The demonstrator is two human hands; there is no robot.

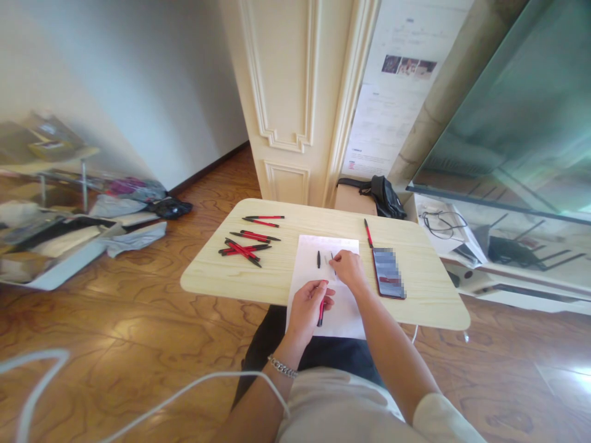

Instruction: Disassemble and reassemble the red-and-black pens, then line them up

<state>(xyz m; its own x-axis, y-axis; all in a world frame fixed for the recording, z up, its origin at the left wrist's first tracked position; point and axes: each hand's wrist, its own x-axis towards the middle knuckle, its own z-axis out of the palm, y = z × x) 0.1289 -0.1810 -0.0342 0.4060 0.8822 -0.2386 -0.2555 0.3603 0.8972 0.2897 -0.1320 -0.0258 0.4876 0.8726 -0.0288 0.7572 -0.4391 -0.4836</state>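
My left hand is closed around a red pen barrel, held upright over a white sheet of paper on a light wooden table. My right hand rests on the paper further back, fingers pinched at a small thin part lying there. A short black pen piece lies on the paper just left of that hand. Several red and black pens lie in a loose group at the table's left. A single red pen lies right of the paper.
A phone lies on the table right of the paper. A black bag sits behind the table by a cream door frame. Clutter and cloths lie on the wooden floor at left. A white cable crosses the foreground.
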